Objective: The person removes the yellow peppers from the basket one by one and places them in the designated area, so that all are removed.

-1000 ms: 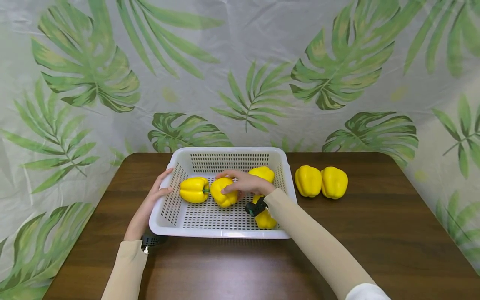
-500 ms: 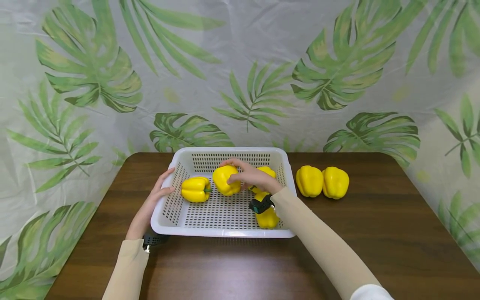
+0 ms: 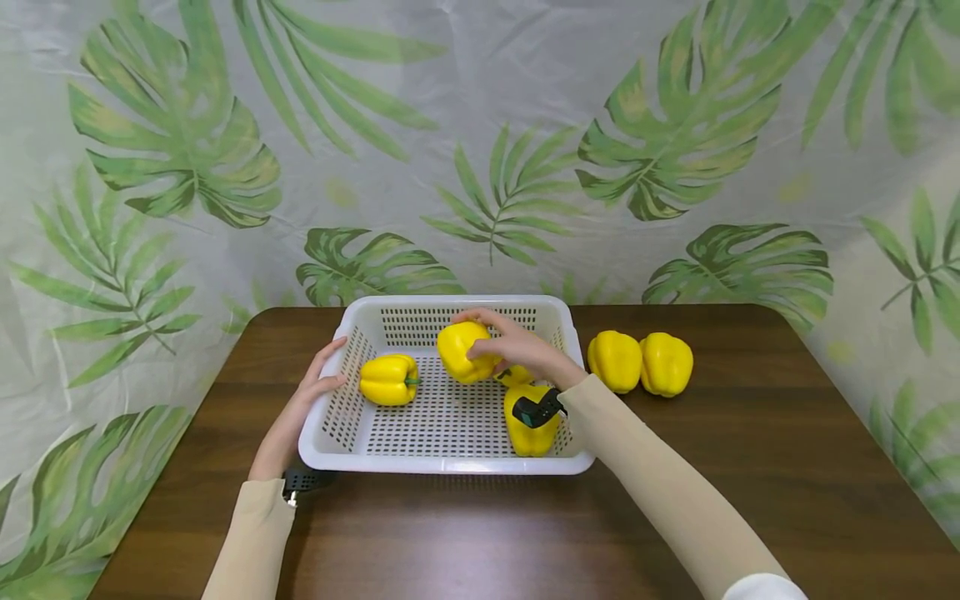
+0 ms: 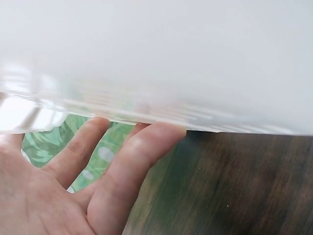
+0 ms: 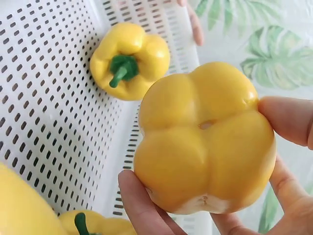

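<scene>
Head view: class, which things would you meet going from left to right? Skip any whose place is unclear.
Left hand, stemmed pepper in the basket, held pepper in the right hand, corner pepper at the basket's near right, left pepper outside the basket, right pepper outside it.

Below the right hand (image 3: pixel 517 342) stands a dark wood table (image 3: pixel 772 433) with rounded far corners. Beyond the hand, a pale, creased cloth (image 3: pixel 517 75) with printed green leaves (image 3: pixel 750 267) forms the backdrop. Nearer than the hand, soft light gleams on the wood.
</scene>
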